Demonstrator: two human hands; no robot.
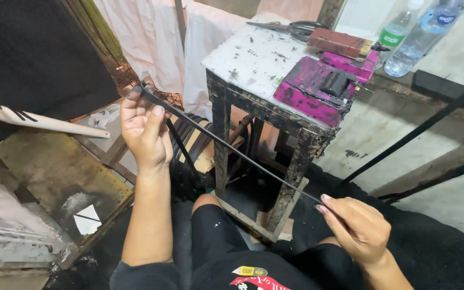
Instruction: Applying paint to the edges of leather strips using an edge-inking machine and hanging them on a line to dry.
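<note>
A long thin black strip point(232, 147) stretches diagonally between my two hands. My left hand point(145, 129) is raised at the left and pinches the strip's upper end between thumb and fingers. My right hand point(358, 225) sits low at the right and grips the strip's lower end. The strip passes in front of a small worn stool-like table point(253, 59) with a white, speckled top and dark legs. My knees in black shorts show at the bottom.
On the table lie scissors point(291, 26), a brown block point(340, 42) and a pink-stained box point(318, 86). Two plastic bottles point(412, 37) stand behind at the right. White cloth point(151, 37) hangs at the back. Boards and a metal sheet point(55, 172) lie at the left.
</note>
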